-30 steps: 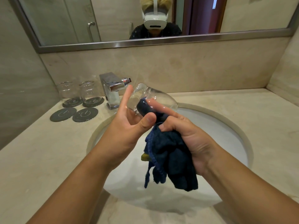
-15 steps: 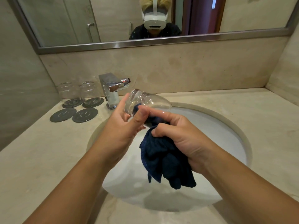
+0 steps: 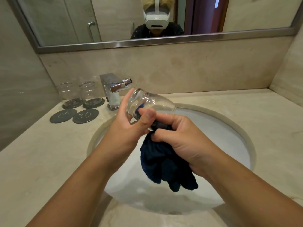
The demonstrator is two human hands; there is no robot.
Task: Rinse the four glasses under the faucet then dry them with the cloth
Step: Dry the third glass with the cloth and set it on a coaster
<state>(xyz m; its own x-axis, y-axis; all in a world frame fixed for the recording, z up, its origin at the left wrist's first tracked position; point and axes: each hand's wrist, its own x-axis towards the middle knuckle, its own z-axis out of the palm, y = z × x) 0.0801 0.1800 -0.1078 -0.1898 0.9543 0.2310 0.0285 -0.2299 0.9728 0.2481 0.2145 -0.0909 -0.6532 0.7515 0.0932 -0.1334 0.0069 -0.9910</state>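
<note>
No words or numbers could be read. The two bare dark coasters [image 3: 63,115] each bore a pale sign, a broken ring with a short stroke at the gap, much like a power mark. The faucet [image 3: 113,92] lever carried a small red and blue mark. A pale tag [image 3: 216,2] reflected in the mirror [image 3: 246,13] was too blurred to read.

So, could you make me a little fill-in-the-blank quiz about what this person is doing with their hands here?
1. The cloth gripped by the right hand is dark ____.
2. The left hand holds one glass over the ____.
3. Beside the faucet, ____ more glasses stand on coasters.

Missing words: blue; sink; two.
</note>
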